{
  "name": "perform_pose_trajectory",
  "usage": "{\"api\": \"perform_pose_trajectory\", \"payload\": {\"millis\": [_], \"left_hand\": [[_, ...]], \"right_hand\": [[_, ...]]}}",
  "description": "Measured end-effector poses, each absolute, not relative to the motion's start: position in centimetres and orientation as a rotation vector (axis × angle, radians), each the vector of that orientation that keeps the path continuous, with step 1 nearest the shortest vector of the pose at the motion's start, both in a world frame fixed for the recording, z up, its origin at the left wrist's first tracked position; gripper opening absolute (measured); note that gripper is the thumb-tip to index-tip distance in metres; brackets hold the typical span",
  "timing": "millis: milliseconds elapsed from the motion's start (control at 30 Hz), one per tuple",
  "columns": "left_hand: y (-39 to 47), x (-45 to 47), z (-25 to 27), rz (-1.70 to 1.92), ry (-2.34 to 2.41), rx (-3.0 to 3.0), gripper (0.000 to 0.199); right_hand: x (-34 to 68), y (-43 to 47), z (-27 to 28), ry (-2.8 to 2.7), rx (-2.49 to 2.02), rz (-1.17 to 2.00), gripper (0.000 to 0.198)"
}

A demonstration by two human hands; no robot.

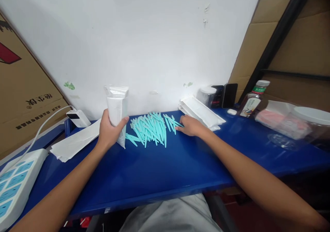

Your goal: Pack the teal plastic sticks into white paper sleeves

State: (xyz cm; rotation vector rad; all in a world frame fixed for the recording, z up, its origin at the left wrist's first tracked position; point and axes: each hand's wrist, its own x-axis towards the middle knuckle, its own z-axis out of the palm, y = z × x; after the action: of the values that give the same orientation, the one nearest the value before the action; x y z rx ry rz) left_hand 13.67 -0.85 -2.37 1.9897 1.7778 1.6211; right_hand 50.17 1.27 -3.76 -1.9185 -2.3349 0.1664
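Note:
My left hand (110,129) is wrapped round a white plastic pouch (116,105), held upright with its top gaping. To the right of the pouch lies a heap of small flat teal sticks (152,129) with tapered ends; a few loose ones rest at its left edge. My right hand (189,124) reaches to a smaller group of the same sticks (169,121), thumb and fingers closed on a teal stick (179,124). Just behind that hand, white pouches (203,113) lie stacked on the blue table (152,170).
White flat sheets or bags (74,142), a small white device with a cable (78,118) and a power strip (18,180) lie left. At the right are a clear jar (207,96), two phones (229,96), a brown bottle (251,101) and a large tub (313,117). A white wall stands behind.

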Motion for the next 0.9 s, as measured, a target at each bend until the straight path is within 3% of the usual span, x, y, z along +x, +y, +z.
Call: {"api": "perform_pose_trajectory", "payload": {"millis": [167,367,633,800,900], "left_hand": [[-2.2,14.8,-2.3,1.227,1.813,2.256,0.079],[-2.1,14.9,-3.2,0.77,1.561,2.612,0.068],[-1.1,14.0,-4.3,0.597,1.564,2.652,0.07],[-1.0,13.8,-4.1,0.528,1.595,2.662,0.069],[-1.1,13.9,-4.0,0.496,1.593,2.634,0.071]], "right_hand": [[50.5,1.8,-4.0,-2.458,-1.949,0.2,0.029],[51.2,1.7,-3.1,-2.527,-1.875,0.198,0.023],[52.2,1.7,-2.3,-2.52,-1.796,0.268,0.013],[54.1,1.5,-0.1,-2.174,-1.457,0.66,0.012],[54.8,1.0,1.3,-2.101,-1.25,0.769,0.02]]}}
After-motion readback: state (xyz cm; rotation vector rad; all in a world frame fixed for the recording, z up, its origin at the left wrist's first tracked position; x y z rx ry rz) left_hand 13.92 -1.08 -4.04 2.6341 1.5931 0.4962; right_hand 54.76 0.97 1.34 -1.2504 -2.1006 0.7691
